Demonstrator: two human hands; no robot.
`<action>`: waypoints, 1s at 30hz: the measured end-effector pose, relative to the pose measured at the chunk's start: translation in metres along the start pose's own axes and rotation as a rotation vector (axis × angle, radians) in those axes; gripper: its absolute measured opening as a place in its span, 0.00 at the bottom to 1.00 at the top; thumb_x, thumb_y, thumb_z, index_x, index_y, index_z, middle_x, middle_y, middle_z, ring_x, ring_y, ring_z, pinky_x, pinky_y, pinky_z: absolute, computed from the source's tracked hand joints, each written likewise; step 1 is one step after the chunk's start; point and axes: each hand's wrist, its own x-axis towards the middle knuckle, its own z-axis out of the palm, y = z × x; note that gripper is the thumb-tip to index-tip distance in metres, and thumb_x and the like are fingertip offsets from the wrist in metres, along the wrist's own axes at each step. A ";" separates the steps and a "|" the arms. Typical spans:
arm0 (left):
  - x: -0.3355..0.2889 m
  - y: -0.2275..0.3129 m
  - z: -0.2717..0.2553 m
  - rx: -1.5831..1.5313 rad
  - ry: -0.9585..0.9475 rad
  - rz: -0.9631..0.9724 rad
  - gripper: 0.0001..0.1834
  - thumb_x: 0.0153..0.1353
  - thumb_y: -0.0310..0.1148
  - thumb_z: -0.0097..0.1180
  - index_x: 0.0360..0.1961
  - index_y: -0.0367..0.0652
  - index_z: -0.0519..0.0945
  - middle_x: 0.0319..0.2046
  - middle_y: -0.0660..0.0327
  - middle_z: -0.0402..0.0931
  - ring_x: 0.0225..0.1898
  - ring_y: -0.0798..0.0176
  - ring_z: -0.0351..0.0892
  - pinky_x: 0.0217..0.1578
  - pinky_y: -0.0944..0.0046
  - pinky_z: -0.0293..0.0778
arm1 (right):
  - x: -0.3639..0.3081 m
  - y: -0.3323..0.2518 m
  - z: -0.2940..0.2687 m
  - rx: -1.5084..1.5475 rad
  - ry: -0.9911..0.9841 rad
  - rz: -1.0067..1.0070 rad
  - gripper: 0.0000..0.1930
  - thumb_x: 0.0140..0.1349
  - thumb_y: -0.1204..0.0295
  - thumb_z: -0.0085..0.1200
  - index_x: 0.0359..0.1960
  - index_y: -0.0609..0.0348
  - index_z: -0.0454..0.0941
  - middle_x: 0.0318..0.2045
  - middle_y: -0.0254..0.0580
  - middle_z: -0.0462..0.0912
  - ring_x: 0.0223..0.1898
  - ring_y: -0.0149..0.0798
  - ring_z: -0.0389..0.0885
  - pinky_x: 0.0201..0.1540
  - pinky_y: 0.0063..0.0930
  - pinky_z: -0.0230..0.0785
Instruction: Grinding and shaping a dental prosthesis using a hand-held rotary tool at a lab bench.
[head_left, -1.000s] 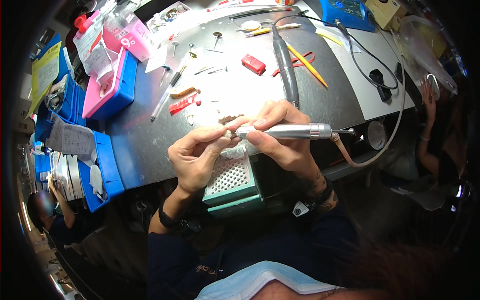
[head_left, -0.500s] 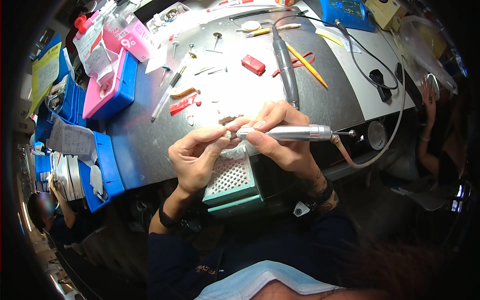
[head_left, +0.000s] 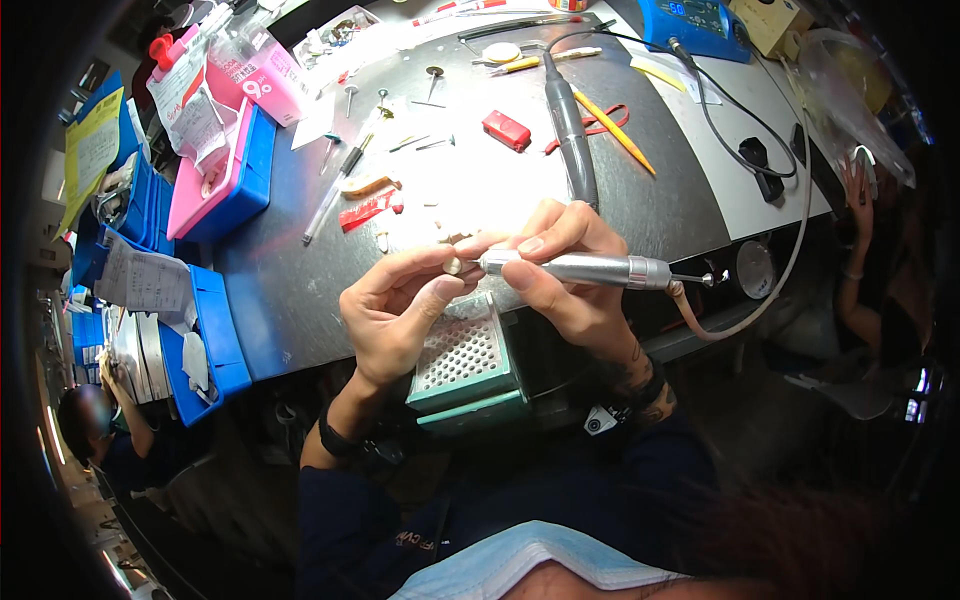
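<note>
Surface (head_left: 680,180): dark metal, brightly lit mid-area; co-worker (head_left: 125,435) at room's left, another person's arm (head_left: 857,250) at right.
Blue bin (head_left: 258,162): pink tray (head_left: 218,205) in it, papers (head_left: 200,120) over that.
Handpiece (head_left: 595,268): silver, above surface's front edge; long axis runs left-right, nose left toward small pale piece (head_left: 453,267).
Left hand (head_left: 393,312): thumb and fingers pinched on pale piece.
Right hand (head_left: 572,270): fingers clamped round handpiece.

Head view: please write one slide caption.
Left hand holding a small pale piece, right hand a silver cylindrical metal handpiece, near a green box with a perforated top.
</note>
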 end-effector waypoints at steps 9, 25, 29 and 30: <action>-0.003 -0.009 -0.006 -0.045 0.012 0.048 0.11 0.56 0.13 0.56 0.41 0.25 0.76 0.38 0.45 0.78 0.41 0.57 0.82 0.44 0.60 0.81 | 0.003 0.005 0.004 0.079 -0.071 -0.070 0.09 0.54 0.84 0.60 0.33 0.63 0.71 0.29 0.42 0.75 0.41 0.41 0.83 0.39 0.27 0.74; -0.004 -0.011 -0.007 -0.016 0.000 0.088 0.10 0.54 0.12 0.57 0.39 0.27 0.77 0.38 0.47 0.78 0.39 0.57 0.82 0.43 0.61 0.82 | 0.002 0.004 0.003 0.091 -0.077 -0.024 0.08 0.55 0.84 0.58 0.31 0.63 0.72 0.28 0.40 0.77 0.40 0.37 0.82 0.39 0.27 0.72; -0.006 -0.012 -0.008 -0.020 0.009 0.078 0.10 0.54 0.12 0.57 0.39 0.27 0.78 0.39 0.47 0.78 0.39 0.57 0.82 0.43 0.60 0.82 | 0.003 0.001 0.007 0.147 -0.058 -0.018 0.07 0.56 0.85 0.57 0.31 0.63 0.71 0.28 0.40 0.76 0.43 0.40 0.82 0.42 0.30 0.74; -0.006 -0.012 -0.008 -0.038 0.020 0.062 0.10 0.54 0.12 0.57 0.39 0.27 0.78 0.39 0.47 0.78 0.39 0.56 0.82 0.43 0.60 0.82 | 0.002 0.002 0.006 0.147 -0.058 -0.018 0.07 0.56 0.85 0.57 0.31 0.63 0.71 0.28 0.40 0.76 0.43 0.40 0.82 0.42 0.30 0.74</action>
